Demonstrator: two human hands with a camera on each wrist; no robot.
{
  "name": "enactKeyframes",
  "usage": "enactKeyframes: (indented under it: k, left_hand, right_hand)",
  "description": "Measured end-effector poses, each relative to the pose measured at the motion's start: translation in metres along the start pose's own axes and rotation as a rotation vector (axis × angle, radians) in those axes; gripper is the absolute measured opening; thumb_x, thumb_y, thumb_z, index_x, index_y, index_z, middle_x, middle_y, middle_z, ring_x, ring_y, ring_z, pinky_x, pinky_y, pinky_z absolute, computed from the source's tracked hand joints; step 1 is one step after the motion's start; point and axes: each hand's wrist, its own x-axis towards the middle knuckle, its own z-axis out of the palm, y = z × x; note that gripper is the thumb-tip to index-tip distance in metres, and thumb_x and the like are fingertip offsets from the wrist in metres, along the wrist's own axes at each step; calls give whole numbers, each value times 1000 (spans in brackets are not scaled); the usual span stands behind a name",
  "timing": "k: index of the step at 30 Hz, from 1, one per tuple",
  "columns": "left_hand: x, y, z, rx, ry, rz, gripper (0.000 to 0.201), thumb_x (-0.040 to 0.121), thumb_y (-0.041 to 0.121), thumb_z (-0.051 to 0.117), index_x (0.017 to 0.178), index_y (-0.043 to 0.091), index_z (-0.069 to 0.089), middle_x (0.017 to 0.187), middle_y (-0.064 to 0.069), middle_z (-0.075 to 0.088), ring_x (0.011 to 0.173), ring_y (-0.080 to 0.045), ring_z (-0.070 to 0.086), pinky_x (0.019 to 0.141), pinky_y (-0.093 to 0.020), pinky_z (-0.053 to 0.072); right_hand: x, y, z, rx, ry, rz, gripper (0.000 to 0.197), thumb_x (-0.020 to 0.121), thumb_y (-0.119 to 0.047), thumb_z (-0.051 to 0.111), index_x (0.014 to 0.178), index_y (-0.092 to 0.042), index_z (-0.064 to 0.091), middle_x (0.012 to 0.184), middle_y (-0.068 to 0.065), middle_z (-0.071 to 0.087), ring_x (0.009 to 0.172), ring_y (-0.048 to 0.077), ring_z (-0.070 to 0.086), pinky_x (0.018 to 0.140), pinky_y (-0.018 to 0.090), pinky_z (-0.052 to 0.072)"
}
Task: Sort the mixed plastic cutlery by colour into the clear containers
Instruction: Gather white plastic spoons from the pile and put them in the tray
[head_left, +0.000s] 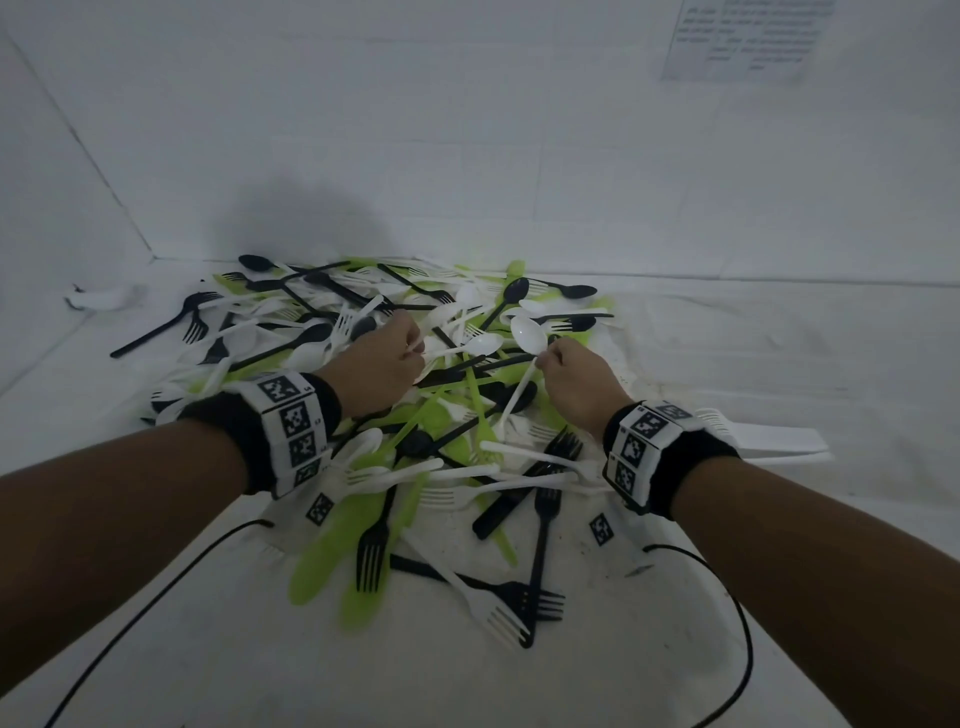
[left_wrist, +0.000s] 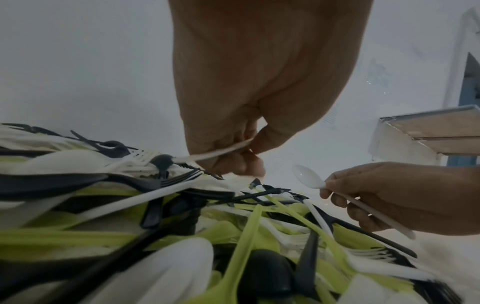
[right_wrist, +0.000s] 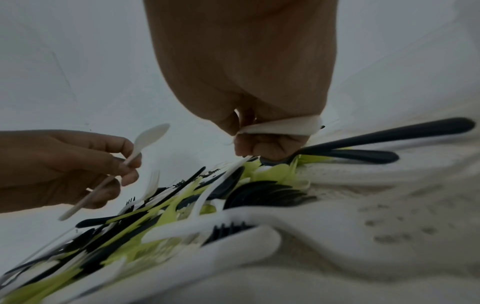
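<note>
A mixed pile of black, white and lime-green plastic cutlery (head_left: 415, 415) lies on a white cloth. Above its far middle my left hand (head_left: 413, 351) pinches the handle of a white spoon (head_left: 485, 343), whose bowl points right. In the left wrist view that thin white handle (left_wrist: 221, 152) runs between my thumb and curled fingers (left_wrist: 233, 164). My right hand (head_left: 545, 358) grips a second white spoon (head_left: 529, 335) bowl-up, its handle slanting down over the pile. The right wrist view shows the left hand's white spoon (right_wrist: 152, 135) at the left. A clear container (left_wrist: 415, 135) shows only in the left wrist view, at the right.
White walls close the back and left sides. A flat white object (head_left: 774, 441) lies right of my right wrist. Black cables (head_left: 156, 597) trail over the near cloth on both sides. A crumpled white scrap (head_left: 98, 299) sits at far left. A printed sheet (head_left: 743, 36) hangs on the wall.
</note>
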Motion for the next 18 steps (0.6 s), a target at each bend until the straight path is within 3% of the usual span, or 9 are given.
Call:
enactKeyframes:
  k: [2, 4, 7, 9, 12, 15, 18]
  left_hand:
    - [3, -1, -3, 92, 58, 1, 15, 102, 20, 47, 89, 14, 44, 82, -3, 52, 62, -17, 44, 52, -24, 38]
    - [9, -2, -3, 224, 82, 34, 19, 101, 28, 51, 85, 17, 51, 82, 2, 57, 70, -18, 55, 60, -29, 42]
    - [29, -5, 3, 465, 63, 195, 24, 101, 29, 51, 81, 19, 54, 84, 4, 56, 86, -23, 59, 72, -33, 43]
    - [44, -4, 9, 547, 42, 215, 19, 102, 32, 50, 95, 19, 63, 100, 2, 55, 95, -21, 59, 83, -37, 48]
    - [65, 2, 15, 602, 22, 198, 24, 100, 38, 55, 112, 20, 65, 117, 1, 55, 103, -22, 59, 86, -39, 50]
    - [79, 5, 21, 662, -114, 181, 24, 96, 42, 62, 97, 19, 60, 108, -2, 62, 99, -24, 61, 87, -40, 52]
    - [83, 3, 25, 656, -118, 140, 15, 92, 28, 66, 88, 20, 54, 100, -2, 62, 96, -28, 61, 87, -43, 52]
  right_hand:
    - [4, -4, 2, -6, 3, -9, 24, 107, -28, 39, 99, -9, 52, 90, 3, 57, 81, 22, 51, 71, 35, 39]
    - [6, -9, 5, -4, 0, -13, 22, 106, -27, 38, 100, -10, 50, 89, 1, 56, 77, 18, 49, 70, 35, 38]
    - [9, -13, 9, -21, -23, -13, 26, 106, -29, 37, 105, -9, 52, 91, 2, 58, 77, 17, 51, 71, 35, 40]
    - [11, -13, 11, -43, -32, -14, 29, 107, -34, 37, 106, -9, 54, 92, 2, 59, 79, 17, 53, 71, 35, 39]
    - [14, -11, 11, -44, -40, -11, 30, 107, -35, 38, 108, -10, 54, 94, 3, 61, 84, 20, 55, 74, 35, 42]
    - [16, -7, 10, -42, -47, 11, 28, 107, -34, 39, 109, -11, 54, 96, 4, 61, 87, 21, 56, 78, 36, 44]
    - [18, -1, 9, -57, -23, 43, 27, 107, -33, 39, 108, -10, 53, 98, 6, 62, 88, 24, 57, 75, 36, 44]
